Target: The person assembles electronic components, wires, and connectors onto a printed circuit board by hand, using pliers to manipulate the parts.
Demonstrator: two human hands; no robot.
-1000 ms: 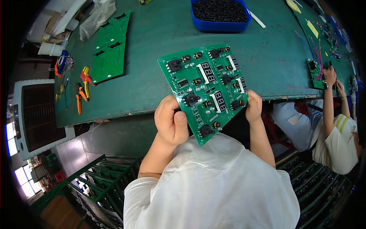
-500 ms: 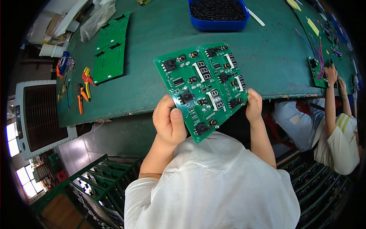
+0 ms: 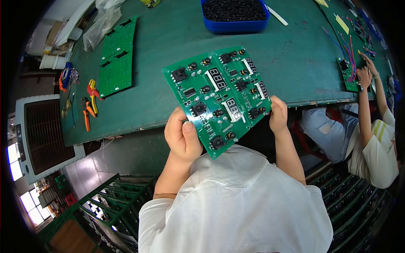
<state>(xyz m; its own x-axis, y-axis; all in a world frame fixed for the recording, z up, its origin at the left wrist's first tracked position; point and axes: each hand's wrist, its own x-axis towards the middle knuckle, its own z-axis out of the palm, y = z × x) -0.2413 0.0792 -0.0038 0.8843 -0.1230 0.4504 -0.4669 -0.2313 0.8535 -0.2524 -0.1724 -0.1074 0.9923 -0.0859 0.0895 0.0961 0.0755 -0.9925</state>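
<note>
Between my two hands I hold a green circuit board (image 3: 198, 99), tilted, over the table's near edge. White-framed digit displays, black knobs and small black buttons cover its upper face. My left hand (image 3: 182, 134) grips the lower left edge, its thumb against the rim and the other fingers partly hidden behind. At the right edge, my right hand (image 3: 278, 114) pinches the board, its fingertips partly out of sight. Farther left, another green board (image 3: 118, 57) with black parts along it lies on the table.
A blue tray (image 3: 235, 28) of small black pieces stands at the back beside a white strip (image 3: 277, 15). Red-and-yellow pliers (image 3: 93, 92) and orange-handled cutters (image 3: 87, 110) lie left. On the right a co-worker's hands (image 3: 365, 76) touch a wired board (image 3: 346, 75). Green racks (image 3: 114, 196) stand below.
The view shifts slightly, so the table things sit a little farther left. Both my hands keep their hold on the board. The co-worker's farther hand has reached forward past the wires.
</note>
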